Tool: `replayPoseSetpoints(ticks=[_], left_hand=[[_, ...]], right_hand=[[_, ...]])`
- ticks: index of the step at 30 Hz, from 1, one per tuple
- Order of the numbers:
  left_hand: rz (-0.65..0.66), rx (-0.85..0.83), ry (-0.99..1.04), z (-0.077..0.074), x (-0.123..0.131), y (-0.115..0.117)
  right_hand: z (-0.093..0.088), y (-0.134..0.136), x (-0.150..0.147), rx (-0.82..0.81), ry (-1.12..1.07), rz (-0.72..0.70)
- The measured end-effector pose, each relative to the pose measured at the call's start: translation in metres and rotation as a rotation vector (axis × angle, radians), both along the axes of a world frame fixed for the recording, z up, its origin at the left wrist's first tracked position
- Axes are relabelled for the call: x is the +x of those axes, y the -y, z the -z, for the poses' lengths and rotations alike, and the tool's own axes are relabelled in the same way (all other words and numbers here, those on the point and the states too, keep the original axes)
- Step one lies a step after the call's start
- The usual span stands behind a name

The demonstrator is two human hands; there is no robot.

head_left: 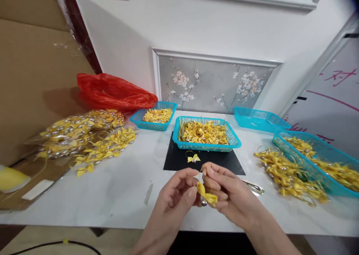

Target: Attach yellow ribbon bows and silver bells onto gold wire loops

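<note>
Between my two hands, above the front of the table, is a yellow ribbon bow point(211, 199) with a small silver bell point(203, 202) hanging under it. My left hand point(176, 195) is closed, its thumb and fingers pinching the bow at its left side. A thin gold cord point(200, 174) rises from the bow, and the fingertips of my right hand point(232, 189) are pinched on it. Just beyond my hands, another bow with a bell point(193, 158) lies on a black mat point(175, 159), its cord loop pointing away from me.
Behind the mat stands a blue basket point(207, 148) heaped with bows. More blue baskets stand at the back left point(154, 126) and right point(316, 139). Piles of bows lie left point(106, 146) and right point(288, 174). Metal snips point(254, 187) lie beside my right hand; a red bag point(112, 92) sits behind.
</note>
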State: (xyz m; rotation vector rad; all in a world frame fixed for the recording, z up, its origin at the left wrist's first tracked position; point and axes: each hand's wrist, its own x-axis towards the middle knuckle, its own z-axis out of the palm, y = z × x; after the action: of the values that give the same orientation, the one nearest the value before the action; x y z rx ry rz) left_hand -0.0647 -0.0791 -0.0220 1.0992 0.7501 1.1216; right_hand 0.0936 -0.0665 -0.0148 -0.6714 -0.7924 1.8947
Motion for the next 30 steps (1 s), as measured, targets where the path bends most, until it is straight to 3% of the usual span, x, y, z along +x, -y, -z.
replayPoseSetpoints(ticks=[5,9,15,20,25,30], left_hand=[[0.069,-0.063,-0.101,-0.003,0.000,0.002],[0.003,-0.143,-0.075,-0.005,0.004,0.005],[-0.010,-0.178,-0.088,-0.005,0.006,0.007],[-0.028,-0.310,0.068,-0.005,0.004,0.012],[-0.003,-0.248,0.003,-0.009,0.001,0.014],[-0.075,-0.181,-0.112,-0.012,0.001,0.012]], right_hand=[[0.012,0.003,0.001,-0.057,-0.007,0.044],[0.017,0.015,0.013,0.105,0.229,0.209],[0.010,0.032,0.023,0.263,0.601,0.094],[0.009,0.033,0.021,0.251,0.563,0.130],[0.011,0.034,0.017,0.234,0.524,0.126],[0.005,0.036,0.014,0.408,0.780,0.157]])
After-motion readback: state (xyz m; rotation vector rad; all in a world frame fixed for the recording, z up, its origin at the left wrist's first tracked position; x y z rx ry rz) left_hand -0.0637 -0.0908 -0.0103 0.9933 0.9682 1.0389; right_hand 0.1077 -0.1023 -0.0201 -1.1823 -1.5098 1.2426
